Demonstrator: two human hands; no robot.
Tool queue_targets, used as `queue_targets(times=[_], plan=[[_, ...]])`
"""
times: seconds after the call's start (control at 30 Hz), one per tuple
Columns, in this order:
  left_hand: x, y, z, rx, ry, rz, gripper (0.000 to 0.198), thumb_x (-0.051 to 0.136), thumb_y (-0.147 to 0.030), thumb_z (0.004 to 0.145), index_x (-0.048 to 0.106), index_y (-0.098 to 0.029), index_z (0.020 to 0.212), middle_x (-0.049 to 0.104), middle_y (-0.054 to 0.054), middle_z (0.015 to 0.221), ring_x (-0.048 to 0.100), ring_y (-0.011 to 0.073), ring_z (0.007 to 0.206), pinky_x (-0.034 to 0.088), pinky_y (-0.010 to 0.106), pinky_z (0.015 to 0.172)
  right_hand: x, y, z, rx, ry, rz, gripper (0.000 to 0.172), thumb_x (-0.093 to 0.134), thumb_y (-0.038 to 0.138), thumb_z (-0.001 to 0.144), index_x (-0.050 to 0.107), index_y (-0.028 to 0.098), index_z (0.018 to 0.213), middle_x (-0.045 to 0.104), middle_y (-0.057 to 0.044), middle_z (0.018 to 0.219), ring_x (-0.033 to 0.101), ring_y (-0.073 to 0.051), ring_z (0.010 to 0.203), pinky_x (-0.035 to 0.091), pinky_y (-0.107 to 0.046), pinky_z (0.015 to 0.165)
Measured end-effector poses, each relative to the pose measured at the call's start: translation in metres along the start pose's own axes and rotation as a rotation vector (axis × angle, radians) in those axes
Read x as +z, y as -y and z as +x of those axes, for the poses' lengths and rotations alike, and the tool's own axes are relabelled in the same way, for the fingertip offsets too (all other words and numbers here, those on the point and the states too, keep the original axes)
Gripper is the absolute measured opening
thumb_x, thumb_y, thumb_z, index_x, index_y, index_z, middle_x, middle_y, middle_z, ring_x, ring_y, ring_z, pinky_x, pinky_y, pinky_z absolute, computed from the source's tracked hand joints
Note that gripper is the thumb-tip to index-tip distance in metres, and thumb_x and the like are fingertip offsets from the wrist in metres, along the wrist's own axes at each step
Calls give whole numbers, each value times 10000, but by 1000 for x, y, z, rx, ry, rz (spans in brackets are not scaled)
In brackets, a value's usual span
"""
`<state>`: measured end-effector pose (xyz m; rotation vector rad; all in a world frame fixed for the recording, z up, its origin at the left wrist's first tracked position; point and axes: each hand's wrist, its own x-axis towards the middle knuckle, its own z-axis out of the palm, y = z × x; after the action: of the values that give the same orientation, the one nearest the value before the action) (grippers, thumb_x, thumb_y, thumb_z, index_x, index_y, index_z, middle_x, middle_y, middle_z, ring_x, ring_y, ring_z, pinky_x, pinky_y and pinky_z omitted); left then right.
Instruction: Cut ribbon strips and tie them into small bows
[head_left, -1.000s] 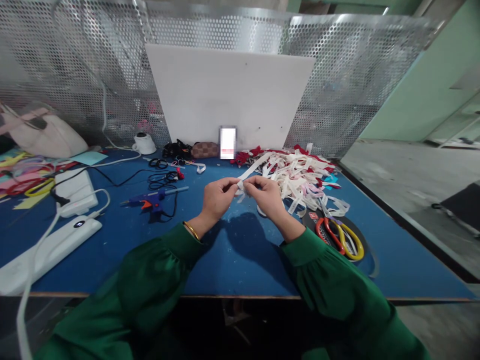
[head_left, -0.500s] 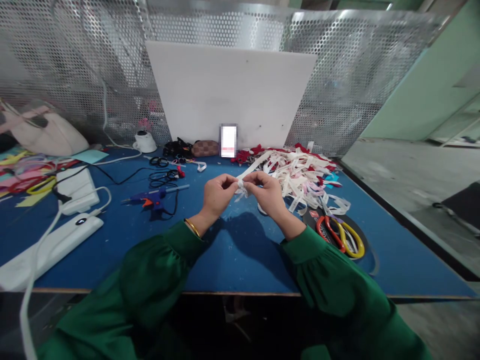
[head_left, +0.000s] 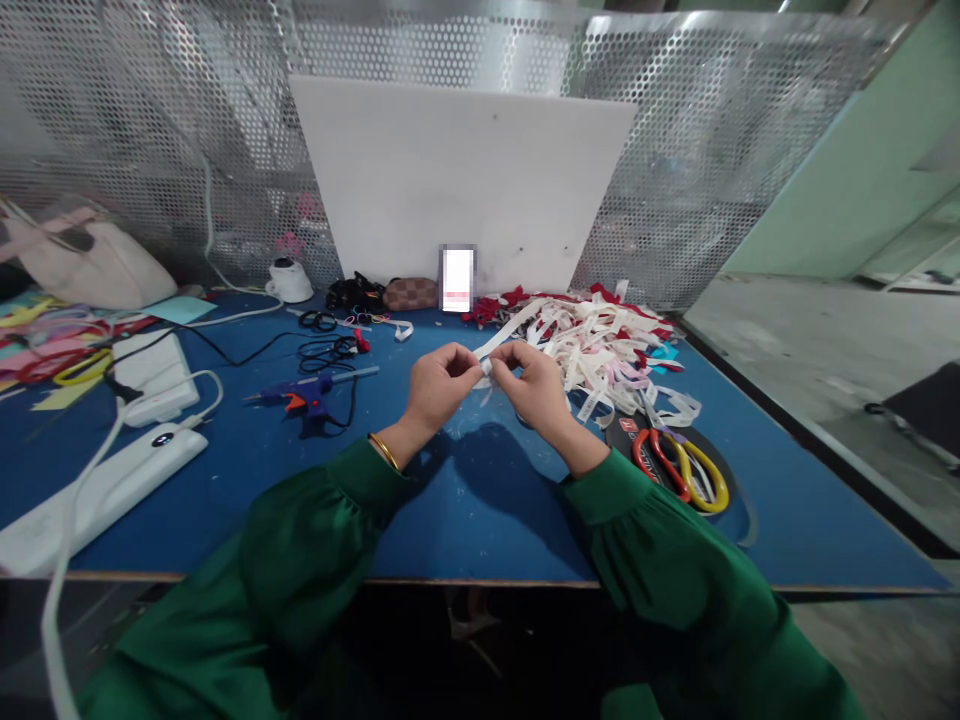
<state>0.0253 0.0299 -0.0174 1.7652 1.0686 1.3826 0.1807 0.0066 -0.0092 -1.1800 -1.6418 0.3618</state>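
Note:
Above the middle of the blue table, my left hand (head_left: 441, 385) and my right hand (head_left: 531, 388) almost meet at the fingertips. Both pinch a white ribbon (head_left: 487, 367), and a small part of it shows between thumbs and forefingers. Its folds are mostly covered by my fingers. Just behind my right hand, a long pale strip (head_left: 506, 330) runs toward a tangled heap of white, pink and red ribbon pieces (head_left: 600, 340). To the left of my left hand lies a blue glue gun (head_left: 307, 398) with an orange trigger.
Scissors with red handles (head_left: 660, 465) and others with yellow handles (head_left: 701, 478) lie at the right on a dark pad. A white power strip (head_left: 105, 495) and cables occupy the left. Behind stand a phone (head_left: 457, 280), a checked pouch (head_left: 410, 293) and a white board (head_left: 465, 180).
My fingertips have shifted slightly on the ribbon, and the gathered white piece between them now looks smaller and flatter. The things on the table stay in place.

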Motion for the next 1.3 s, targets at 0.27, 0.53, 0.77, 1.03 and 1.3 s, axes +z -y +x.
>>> queue_targets(times=[0.27,0.53,0.77,1.03,1.3], plan=[[4,-1,0,-86,39,-187,166,705,-290,717,578,-186,689,564,-22,663,534,112,612,434,245,609,0,-5,3,56,-63,80,96,530,247,837,572,213,757,600,3,703,520,-141,643,398,-282,630],[4,-5,0,-249,82,-316,253,706,-418,743,649,-174,781,639,12,722,625,149,655,505,263,584,1,-2,0,33,-22,63,112,535,265,850,589,212,768,605,5,700,501,-137,627,378,-285,618],[9,-1,-1,-332,56,-416,326,823,-439,642,666,-156,686,643,11,682,600,126,638,538,283,648,3,-8,7,301,-43,449,175,616,371,787,629,200,749,593,12,660,501,-132,613,386,-270,590],[10,-2,-3,-358,-38,-488,344,854,-439,599,701,-153,714,677,10,703,618,130,652,542,290,673,2,-11,6,260,53,352,292,735,472,736,658,191,713,595,11,634,493,-127,595,364,-269,560],[14,-5,-6,-535,82,-656,331,876,-376,554,691,-146,703,691,25,714,611,113,624,482,249,633,8,-12,4,371,-53,677,234,775,372,650,641,181,650,563,30,601,452,-96,557,353,-257,560]])
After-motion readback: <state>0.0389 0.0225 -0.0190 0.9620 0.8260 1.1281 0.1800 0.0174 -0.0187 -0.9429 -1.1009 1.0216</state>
